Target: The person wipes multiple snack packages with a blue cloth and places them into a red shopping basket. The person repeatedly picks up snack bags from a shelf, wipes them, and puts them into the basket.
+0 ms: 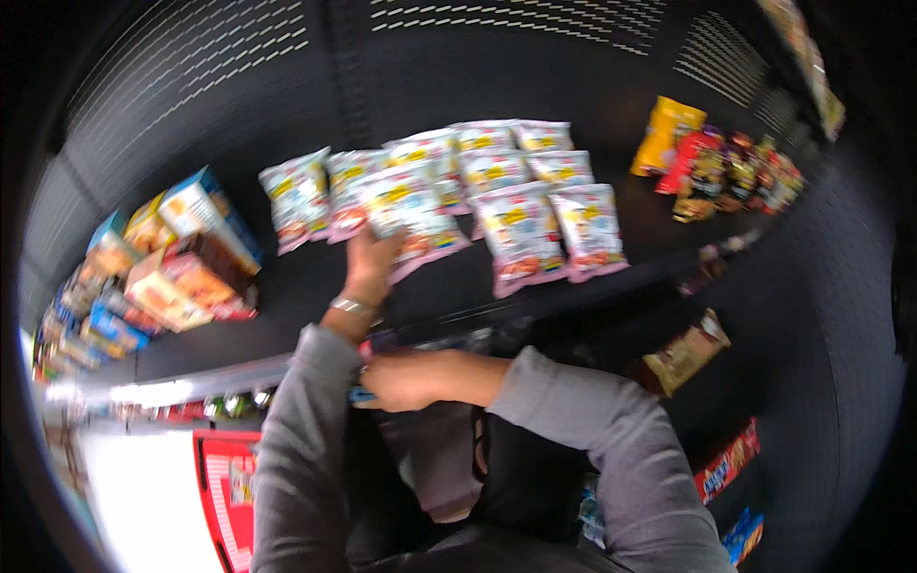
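Note:
At the lower left corner of a white-and-pink snack packet (412,204), my left hand (371,261) grips the packet, with the thumb over its front. More packets of the same kind stand in rows behind and beside it, including an upright packet (297,200) to the left and a front packet (519,240) to the right. Below the shelf's front edge, my right hand (405,379) crosses under my left wrist. Its fingers are curled around a blurred item (362,395); bits of blue and pink show beside the fist, and the item's kind is unclear.
Cardboard snack boxes (208,215) stand at the left of the black metal shelf (308,304). Yellow and red bags (666,136) sit at the right. Below are a beige packet (688,351), a red packet (727,462) and a red panel (226,494). A perforated panel (501,64) backs the shelf.

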Action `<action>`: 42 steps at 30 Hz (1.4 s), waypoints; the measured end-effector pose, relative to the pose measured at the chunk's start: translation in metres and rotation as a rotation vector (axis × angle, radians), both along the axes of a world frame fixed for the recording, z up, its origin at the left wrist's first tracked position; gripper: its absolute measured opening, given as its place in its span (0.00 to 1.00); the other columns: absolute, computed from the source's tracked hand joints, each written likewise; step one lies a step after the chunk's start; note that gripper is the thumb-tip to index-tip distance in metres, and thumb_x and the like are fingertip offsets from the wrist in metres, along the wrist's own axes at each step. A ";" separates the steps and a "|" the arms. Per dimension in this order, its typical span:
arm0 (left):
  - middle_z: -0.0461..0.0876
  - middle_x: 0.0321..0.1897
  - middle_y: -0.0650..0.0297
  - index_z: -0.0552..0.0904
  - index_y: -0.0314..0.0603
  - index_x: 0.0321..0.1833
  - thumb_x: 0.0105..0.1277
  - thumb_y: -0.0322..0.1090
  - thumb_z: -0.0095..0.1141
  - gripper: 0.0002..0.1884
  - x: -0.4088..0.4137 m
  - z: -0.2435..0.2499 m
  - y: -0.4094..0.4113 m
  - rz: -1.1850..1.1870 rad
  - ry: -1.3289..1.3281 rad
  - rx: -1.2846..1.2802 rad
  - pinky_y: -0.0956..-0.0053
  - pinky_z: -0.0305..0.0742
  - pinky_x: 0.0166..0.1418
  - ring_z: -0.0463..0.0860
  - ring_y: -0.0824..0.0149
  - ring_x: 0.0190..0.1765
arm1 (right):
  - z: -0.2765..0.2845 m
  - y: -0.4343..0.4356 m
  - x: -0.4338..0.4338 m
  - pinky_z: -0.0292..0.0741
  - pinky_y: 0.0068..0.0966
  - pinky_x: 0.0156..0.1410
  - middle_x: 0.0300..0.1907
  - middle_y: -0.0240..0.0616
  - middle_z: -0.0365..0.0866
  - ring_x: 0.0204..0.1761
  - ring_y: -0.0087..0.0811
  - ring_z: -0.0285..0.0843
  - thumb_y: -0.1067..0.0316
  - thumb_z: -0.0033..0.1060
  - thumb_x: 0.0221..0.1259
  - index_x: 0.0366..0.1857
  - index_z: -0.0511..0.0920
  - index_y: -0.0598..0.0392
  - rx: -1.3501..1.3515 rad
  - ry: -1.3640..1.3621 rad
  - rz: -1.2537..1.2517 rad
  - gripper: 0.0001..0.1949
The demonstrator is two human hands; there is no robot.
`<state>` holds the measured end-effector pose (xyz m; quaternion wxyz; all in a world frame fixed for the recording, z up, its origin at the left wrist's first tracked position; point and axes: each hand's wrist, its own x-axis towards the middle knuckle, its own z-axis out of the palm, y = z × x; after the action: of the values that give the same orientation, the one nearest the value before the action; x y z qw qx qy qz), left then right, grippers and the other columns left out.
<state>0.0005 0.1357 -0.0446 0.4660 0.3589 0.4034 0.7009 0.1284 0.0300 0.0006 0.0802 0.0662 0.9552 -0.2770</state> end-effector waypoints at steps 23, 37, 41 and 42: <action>0.82 0.52 0.59 0.73 0.34 0.63 0.64 0.29 0.59 0.23 -0.064 0.059 -0.130 -0.015 -0.059 -0.117 0.69 0.79 0.55 0.84 0.63 0.50 | 0.013 0.051 -0.072 0.57 0.42 0.76 0.68 0.61 0.65 0.72 0.53 0.60 0.56 0.48 0.73 0.65 0.65 0.72 0.147 1.063 -0.744 0.28; 0.82 0.48 0.61 0.75 0.37 0.58 0.63 0.28 0.60 0.19 -0.080 0.061 -0.145 0.122 -0.112 0.189 0.68 0.79 0.54 0.82 0.67 0.48 | 0.028 -0.003 -0.090 0.54 0.44 0.77 0.72 0.55 0.62 0.74 0.53 0.58 0.59 0.47 0.72 0.69 0.66 0.61 0.258 1.029 -0.336 0.25; 0.81 0.47 0.58 0.72 0.35 0.59 0.63 0.31 0.63 0.22 -0.069 0.051 -0.148 0.241 0.255 -0.003 0.71 0.80 0.50 0.81 0.68 0.48 | 0.036 -0.001 -0.097 0.53 0.43 0.78 0.73 0.55 0.61 0.75 0.52 0.56 0.54 0.37 0.76 0.69 0.65 0.63 0.177 1.016 -0.315 0.26; 0.81 0.47 0.57 0.72 0.34 0.59 0.63 0.31 0.64 0.23 -0.063 0.050 -0.146 0.206 0.206 -0.003 0.71 0.80 0.50 0.81 0.68 0.48 | 0.035 0.006 -0.096 0.52 0.43 0.78 0.73 0.55 0.61 0.76 0.51 0.56 0.53 0.36 0.77 0.69 0.65 0.63 0.147 1.001 -0.352 0.27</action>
<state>-0.0624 -0.0105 0.0058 0.3485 0.3850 0.4849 0.7037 0.0321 0.0355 0.0355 -0.4375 0.0905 0.8681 -0.2162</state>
